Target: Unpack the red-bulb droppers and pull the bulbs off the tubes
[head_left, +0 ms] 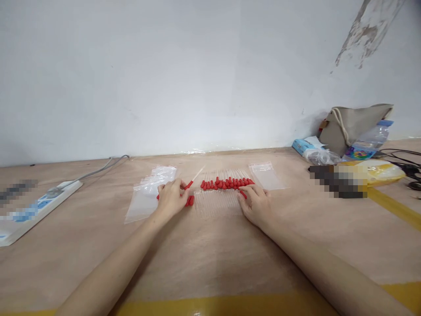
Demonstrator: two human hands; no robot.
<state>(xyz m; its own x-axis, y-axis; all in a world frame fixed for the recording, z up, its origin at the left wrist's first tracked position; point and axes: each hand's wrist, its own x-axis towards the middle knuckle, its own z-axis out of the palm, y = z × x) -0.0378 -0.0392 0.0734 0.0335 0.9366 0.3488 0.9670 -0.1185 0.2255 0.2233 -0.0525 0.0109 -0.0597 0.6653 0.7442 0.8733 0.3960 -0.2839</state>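
Observation:
My left hand is closed on a dropper, a thin clear tube with a red bulb, its tube slanting up to the right. More red bulbs show under and beside that hand. To its right lies a row of red-bulbed droppers, side by side, with clear tubes reaching away behind the bulbs and also toward me. My right hand is at the row's right end, thumb and fingers closed round a red bulb; the rest of that dropper is hard to make out.
Clear zip bags lie left of my left hand, another clear bag behind my right. A white power strip is at far left. A grey bag, tissue pack, yellow-white packet and black cables are at right.

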